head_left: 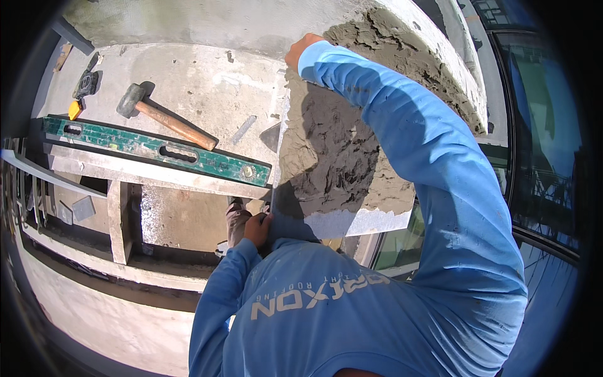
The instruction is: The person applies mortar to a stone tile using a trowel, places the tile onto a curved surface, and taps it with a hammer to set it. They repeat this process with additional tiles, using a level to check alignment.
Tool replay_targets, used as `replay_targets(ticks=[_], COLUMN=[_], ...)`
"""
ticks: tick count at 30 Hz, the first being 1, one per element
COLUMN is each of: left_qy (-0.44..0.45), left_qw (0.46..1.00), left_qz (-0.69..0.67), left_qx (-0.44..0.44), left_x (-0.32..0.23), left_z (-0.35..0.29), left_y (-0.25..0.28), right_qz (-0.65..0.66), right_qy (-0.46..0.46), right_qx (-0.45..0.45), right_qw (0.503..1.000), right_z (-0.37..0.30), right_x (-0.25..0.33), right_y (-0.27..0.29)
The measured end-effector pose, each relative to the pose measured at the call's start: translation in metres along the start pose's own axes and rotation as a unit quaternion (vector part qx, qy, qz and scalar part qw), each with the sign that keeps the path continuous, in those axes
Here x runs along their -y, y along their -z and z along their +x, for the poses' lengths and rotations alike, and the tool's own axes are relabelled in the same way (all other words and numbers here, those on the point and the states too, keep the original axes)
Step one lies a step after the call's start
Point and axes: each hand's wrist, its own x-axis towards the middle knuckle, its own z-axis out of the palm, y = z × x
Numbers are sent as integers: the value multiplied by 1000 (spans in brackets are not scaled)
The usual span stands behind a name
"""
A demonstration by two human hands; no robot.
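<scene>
A wide, thin slab [358,222] with a pale bare margin is tilted in front of me. Thick, rough grey mortar [336,151] covers most of its face. My left hand [256,229] is closed on the slab's near left corner, thumb at the edge. Across the slab, my right hand [303,50] curls at its far left corner; the fingertips are hidden. More wet mortar [402,50] lies beyond my right sleeve, against a pale edge. Beside the slab's left edge, a grey metal blade [271,136] shows only in part.
On the concrete ledge [188,69] lie a wooden-handled hammer [166,116], a green spirit level [157,149], a small grey strip [244,129] and a black-and-yellow tool [85,85]. Below the ledge is a framed opening [117,220]. Glass panels [543,138] stand at the right.
</scene>
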Motion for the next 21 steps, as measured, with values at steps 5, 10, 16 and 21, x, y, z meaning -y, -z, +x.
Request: replay_targets(ticks=[5, 10, 16, 21], left_qy=[-28, -39, -24, -16], left_qw=[1000, 998, 999, 999], left_qz=[5, 31, 22, 24], left_qx=[-10, -31, -40, -21], left_x=[3, 6, 1, 13], left_z=[5, 5, 1, 5], left_y=[-3, -6, -8, -13], right_qz=[39, 89, 78, 34], right_qy=[25, -42, -71, -64], right_qx=[29, 73, 178, 198], right_qw=[999, 992, 978, 977], right_z=[22, 28, -29, -62], right_x=[-5, -30, -58, -76], right_y=[-30, -104, -199, -273])
